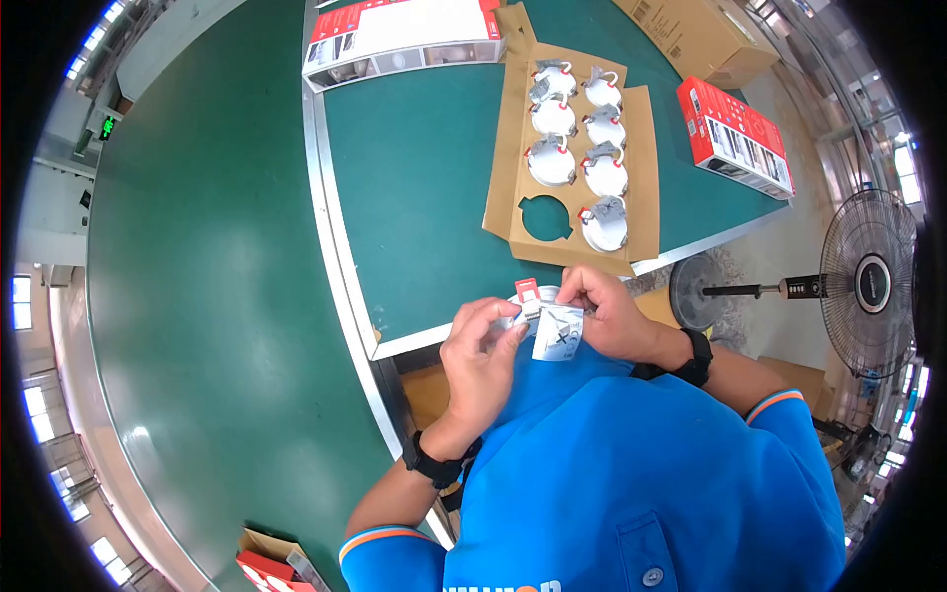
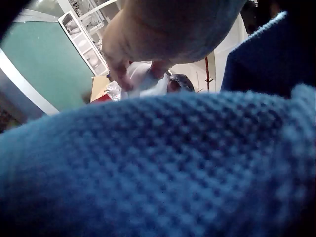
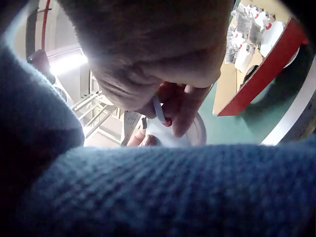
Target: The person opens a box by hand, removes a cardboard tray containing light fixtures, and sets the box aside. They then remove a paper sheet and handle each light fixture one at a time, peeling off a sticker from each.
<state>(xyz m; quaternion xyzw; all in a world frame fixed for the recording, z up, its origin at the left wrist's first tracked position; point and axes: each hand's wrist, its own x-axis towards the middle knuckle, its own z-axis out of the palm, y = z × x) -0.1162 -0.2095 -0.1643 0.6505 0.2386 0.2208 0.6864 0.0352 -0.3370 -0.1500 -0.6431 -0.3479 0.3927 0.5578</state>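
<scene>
Both hands hold one white round downlight close to the blue shirt, near the table's edge. In the head view the left hand pinches its left side, beside a red tag. The right hand grips the other side, partly covering the light. A silver printed label hangs between the hands. In the right wrist view a white cable with a red end curves out by the right fingers. The left wrist view shows the left fingers round the white body; cloth blocks much below.
A cardboard tray holds several similar downlights, with one hole bare at its near left. Red-and-white boxes and a brown carton stand around it. A fan is at the right. Another opened box lies lower left.
</scene>
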